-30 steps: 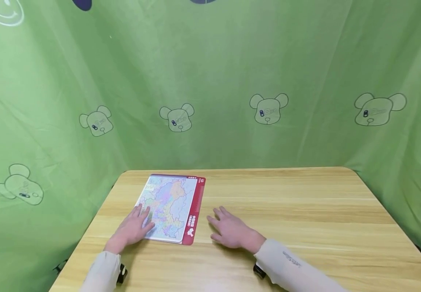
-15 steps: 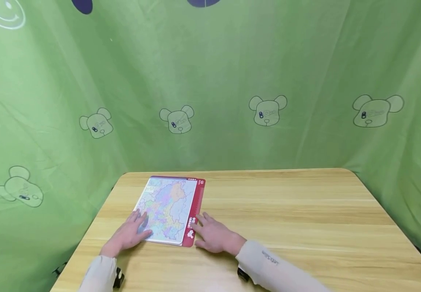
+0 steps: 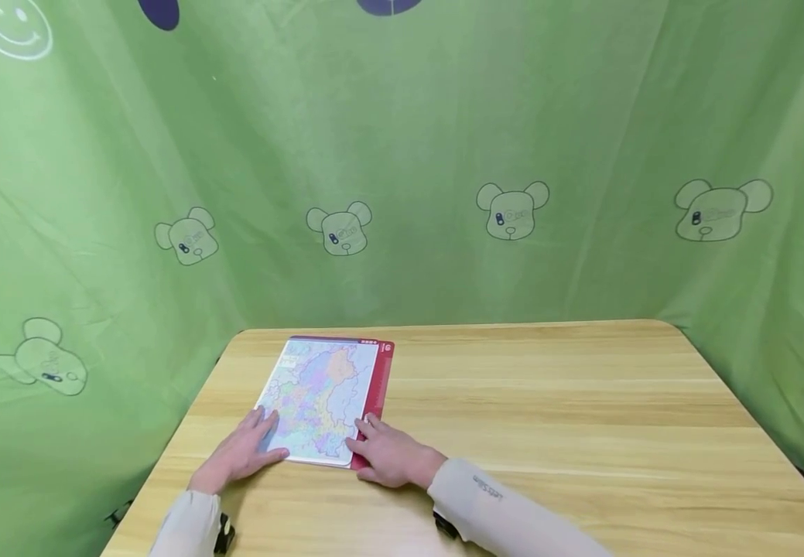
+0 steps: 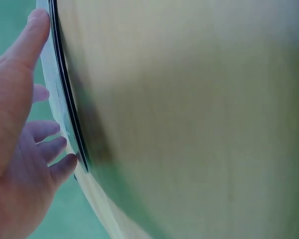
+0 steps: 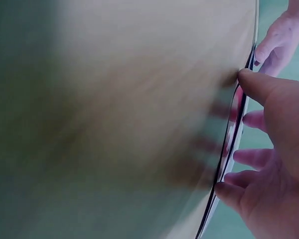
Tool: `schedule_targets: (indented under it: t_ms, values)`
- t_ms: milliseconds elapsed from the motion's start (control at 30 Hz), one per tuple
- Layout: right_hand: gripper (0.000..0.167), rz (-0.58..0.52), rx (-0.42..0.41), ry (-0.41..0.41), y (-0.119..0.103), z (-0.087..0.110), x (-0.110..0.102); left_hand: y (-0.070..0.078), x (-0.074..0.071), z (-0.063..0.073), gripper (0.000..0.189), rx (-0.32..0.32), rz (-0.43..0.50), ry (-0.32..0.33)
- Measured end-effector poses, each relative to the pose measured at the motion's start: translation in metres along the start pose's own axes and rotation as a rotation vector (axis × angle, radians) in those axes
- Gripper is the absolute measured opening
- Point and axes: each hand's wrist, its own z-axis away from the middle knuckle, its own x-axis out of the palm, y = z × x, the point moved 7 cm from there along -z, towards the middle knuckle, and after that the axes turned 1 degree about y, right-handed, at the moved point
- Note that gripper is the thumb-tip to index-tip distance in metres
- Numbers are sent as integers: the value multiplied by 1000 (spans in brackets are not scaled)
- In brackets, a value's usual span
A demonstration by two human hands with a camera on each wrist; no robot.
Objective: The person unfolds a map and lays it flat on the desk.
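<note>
A map sheet (image 3: 318, 379) with coloured regions lies flat at the table's left side. Below it, a board with a red border (image 3: 382, 375) sticks out along the right. My left hand (image 3: 237, 455) rests at the map's near left corner, fingers spread and thumb along the near edge. At the near right corner, my right hand (image 3: 393, 456) lays its fingertips over the red border and the map's edge. Two dark edges (image 4: 70, 92) run close together beside the left fingers in the left wrist view. In the right wrist view, the right thumb (image 5: 254, 84) touches the stack's edge.
The wooden table (image 3: 548, 402) extends far to the right of the map. A green curtain (image 3: 429, 155) with bear-head drawings hangs behind it and along both sides. A black strap piece (image 3: 446, 524) sits under the right sleeve.
My right hand has moved left from the bare table onto the red border and the map's edge. The left hand has slid slightly toward the near corner. The map has hardly moved.
</note>
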Motion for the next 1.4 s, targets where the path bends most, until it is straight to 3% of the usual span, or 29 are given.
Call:
schedule_targets:
  t_ms: [200, 533, 867, 1400]
  values:
    - [53, 64, -45, 15, -6, -6, -2, -4, 3, 2, 80, 4, -6, -23]
    - [50, 59, -2, -33, -5, -7, -3, -4, 5, 1, 80, 11, -38, -44]
    - [50, 104, 6, -34, 1, 0, -2, 12, 7, -2, 81, 28, -77, -29]
    - [52, 61, 36, -96, 10, 22, -4, 36, 12, -5, 79, 109, -91, -25]
